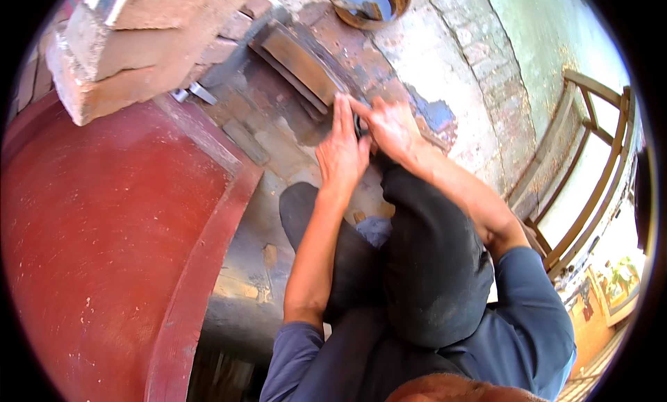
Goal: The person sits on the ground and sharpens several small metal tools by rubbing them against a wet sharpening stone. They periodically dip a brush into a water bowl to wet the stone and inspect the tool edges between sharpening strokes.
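Observation:
My left hand (340, 155) and my right hand (394, 129) meet at the near end of a long brown block that looks like a sharpening stone (299, 65). The left index and middle fingers point forward, pressed close together, their tips at the block's end. My right hand curls in beside them, its index finger reaching to the same spot. Between the hands a small dark piece (358, 127) shows; the fingers cover most of it, so its kind cannot be told. The block lies slanted on a darker, wet-looking base on the brick floor.
A round rusty basin (372, 4) with bluish liquid and a small block stands beyond the stone. A red tabletop (118, 242) fills the left, below a brick pillar (139, 51). On the right stands a wooden chair frame (587, 166). My dark-trousered knees (434, 263) are close under my arms.

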{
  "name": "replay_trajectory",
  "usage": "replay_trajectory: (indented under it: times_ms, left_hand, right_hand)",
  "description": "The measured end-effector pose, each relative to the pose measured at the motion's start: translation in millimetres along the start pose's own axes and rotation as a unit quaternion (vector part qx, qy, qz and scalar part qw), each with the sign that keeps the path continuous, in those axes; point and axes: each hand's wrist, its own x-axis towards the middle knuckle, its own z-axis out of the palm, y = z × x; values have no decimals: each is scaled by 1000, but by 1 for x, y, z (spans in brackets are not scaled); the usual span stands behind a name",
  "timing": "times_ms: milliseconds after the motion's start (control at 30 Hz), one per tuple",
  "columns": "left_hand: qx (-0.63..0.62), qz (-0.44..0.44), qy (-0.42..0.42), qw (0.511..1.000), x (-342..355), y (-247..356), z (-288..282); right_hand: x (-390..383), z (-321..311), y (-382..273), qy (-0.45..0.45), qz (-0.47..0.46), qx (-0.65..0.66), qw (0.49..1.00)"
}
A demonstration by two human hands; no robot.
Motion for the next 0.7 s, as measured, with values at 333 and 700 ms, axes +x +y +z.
replay_trajectory:
  times_ms: [333,700]
  left_hand:
    - [-1,-27,-30,999,-8,8,-5]
    - [-13,11,46,999,2,3,1]
  right_hand:
    - [-8,-3,-3,-6,-14,-44,999]
    - [3,-5,0,8,-19,-32,999]
